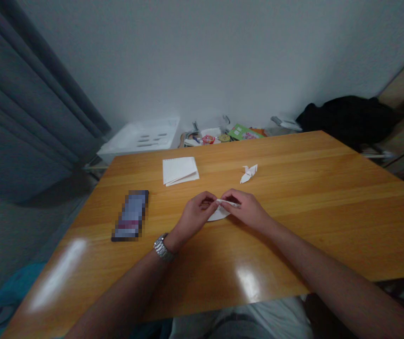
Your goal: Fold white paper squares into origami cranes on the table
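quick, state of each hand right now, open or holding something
Left hand: closed, pinching the folded white paper piece at its left side.
Right hand: closed, pinching the same paper at its right side.

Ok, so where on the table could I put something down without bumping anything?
The biggest bare patch of table is right of the paper bird, beyond the right forearm. A smaller one lies between the bird and the folded sheets. It's crowded in the middle, where the left hand and right hand hold white paper.
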The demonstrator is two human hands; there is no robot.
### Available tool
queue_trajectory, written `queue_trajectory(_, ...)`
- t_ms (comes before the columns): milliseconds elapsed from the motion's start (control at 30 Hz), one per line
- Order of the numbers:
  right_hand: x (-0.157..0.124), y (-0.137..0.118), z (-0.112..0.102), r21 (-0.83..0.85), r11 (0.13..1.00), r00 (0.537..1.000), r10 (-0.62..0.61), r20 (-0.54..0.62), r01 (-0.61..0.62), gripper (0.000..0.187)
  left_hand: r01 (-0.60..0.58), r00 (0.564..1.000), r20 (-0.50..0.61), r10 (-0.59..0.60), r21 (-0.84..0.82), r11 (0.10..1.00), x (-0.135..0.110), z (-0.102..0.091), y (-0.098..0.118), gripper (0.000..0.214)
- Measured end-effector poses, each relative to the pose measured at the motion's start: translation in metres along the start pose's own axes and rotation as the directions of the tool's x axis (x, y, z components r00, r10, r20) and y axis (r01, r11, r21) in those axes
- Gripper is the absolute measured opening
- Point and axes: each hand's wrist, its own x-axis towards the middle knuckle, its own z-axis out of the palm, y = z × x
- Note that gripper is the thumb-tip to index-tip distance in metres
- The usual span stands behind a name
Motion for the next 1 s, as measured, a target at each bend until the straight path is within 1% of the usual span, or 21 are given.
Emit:
queue_trajectory(67,0.0,0.0,0.0,-0.005,1.0,1.0,0.0,0.001,0.0,0.017,0.002,1.0,0.005,-0.002,0.009,1.0,0.0,-0.001,-0.001,0.029)
queue_trajectory(233,0.0,0.003,0.0,0.013,1.0,1.0,-0.014,0.01,0.014,0.015,-0.006,0.999,-0.032,0.009,0.066,0.998,0.0,-0.002,-0.003,0.028)
queue_trajectory(467,0.001,0.003,-0.001,0.055,0.998,1.0,0.003,0.019,-0.004,0.016,-0.007,0.999,-0.047,0.011,0.071,0.997,0.001,-0.002,-0.003,0.027)
queue_trajectory(700,0.0,0.001,0.0,0.069,0.997,0.999,0.021,0.035,-0.024,0.015,-0.014,0.996,-0.087,0.027,0.143,0.99,-0.001,-0.001,0.005,0.023)
queue_trajectory(900,0.0,0.0,0.0,0.024,0.999,0.998,0.02,0.054,-0.022,0.013,-0.032,0.997,-0.059,0.042,0.165,0.986,-0.002,-0.002,0.01,0.023)
queue_trajectory(1000,0.0,0.001,0.0,0.038,0.999,0.998,0.019,0.061,-0.021,0.013,-0.033,0.997,-0.061,0.044,0.168,0.985,-0.002,-0.002,0.009,0.023)
